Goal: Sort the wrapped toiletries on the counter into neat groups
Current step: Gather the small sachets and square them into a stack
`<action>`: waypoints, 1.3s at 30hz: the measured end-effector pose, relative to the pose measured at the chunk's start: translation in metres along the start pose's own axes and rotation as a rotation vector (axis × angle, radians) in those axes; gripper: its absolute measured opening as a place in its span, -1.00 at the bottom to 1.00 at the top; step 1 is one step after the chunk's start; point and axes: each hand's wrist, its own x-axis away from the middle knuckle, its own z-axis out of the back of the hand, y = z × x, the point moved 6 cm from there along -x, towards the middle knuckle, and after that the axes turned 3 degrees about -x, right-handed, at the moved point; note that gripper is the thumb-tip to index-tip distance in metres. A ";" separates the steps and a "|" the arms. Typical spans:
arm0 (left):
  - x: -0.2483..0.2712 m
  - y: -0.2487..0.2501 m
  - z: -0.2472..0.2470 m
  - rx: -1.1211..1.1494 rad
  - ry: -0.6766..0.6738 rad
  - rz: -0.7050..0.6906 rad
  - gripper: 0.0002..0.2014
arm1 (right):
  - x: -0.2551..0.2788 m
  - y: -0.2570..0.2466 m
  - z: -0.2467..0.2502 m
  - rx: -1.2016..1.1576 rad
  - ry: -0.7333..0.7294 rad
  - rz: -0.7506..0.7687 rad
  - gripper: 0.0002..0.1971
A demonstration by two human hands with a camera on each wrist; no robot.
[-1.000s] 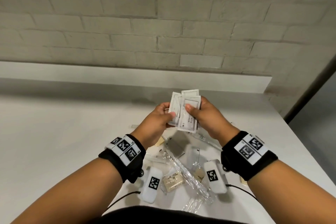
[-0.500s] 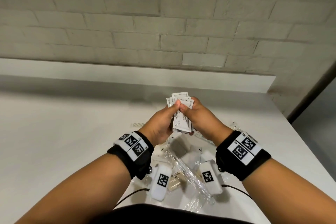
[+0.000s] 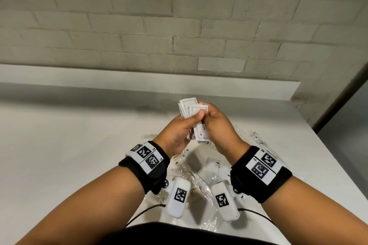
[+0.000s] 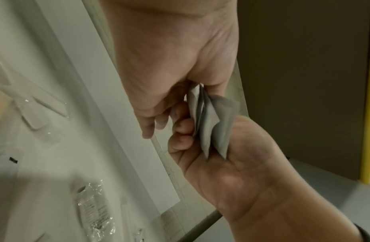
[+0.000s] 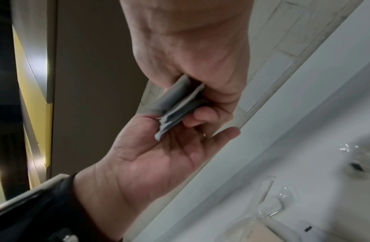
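Note:
I hold a stack of white printed sachets (image 3: 196, 117) upright above the counter (image 3: 69, 155). My left hand (image 3: 185, 125) grips its left side with the thumb across the front. My right hand (image 3: 214, 119) grips the right side, thumb beside the left one. In the left wrist view the sachets (image 4: 213, 124) are squeezed between the left hand (image 4: 159, 98) and the right hand (image 4: 231, 163). The right wrist view shows the sachets' edges (image 5: 178, 104) pinched by the right hand (image 5: 190, 65), with the left hand (image 5: 159, 155) cupped below.
Clear-wrapped toiletries (image 3: 197, 179) lie jumbled on the counter under my wrists. A wrapped comb (image 4: 93, 211) and a small wrapped item (image 3: 257, 139) lie near them, and another comb (image 3: 147, 136) lies to the left. A brick wall (image 3: 179, 26) backs the counter. Its right edge drops off.
The hands have drawn together. The fanned sachets are now pressed into a tighter stack, and the two thumbs meet on the front sachet.

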 end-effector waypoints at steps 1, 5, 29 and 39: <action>0.000 -0.001 -0.001 0.016 0.004 0.009 -0.73 | -0.001 -0.001 0.002 0.008 0.031 -0.001 -0.79; 0.004 0.002 -0.009 0.175 -0.026 -0.002 -0.72 | -0.001 -0.007 0.015 0.136 0.136 -0.052 -0.59; 0.021 0.002 0.000 0.227 -0.155 0.253 -0.40 | 0.029 -0.034 -0.021 0.903 -0.461 0.449 0.46; 0.027 0.002 -0.001 0.254 -0.228 0.256 -0.81 | 0.034 -0.034 -0.021 0.973 -0.452 0.474 0.45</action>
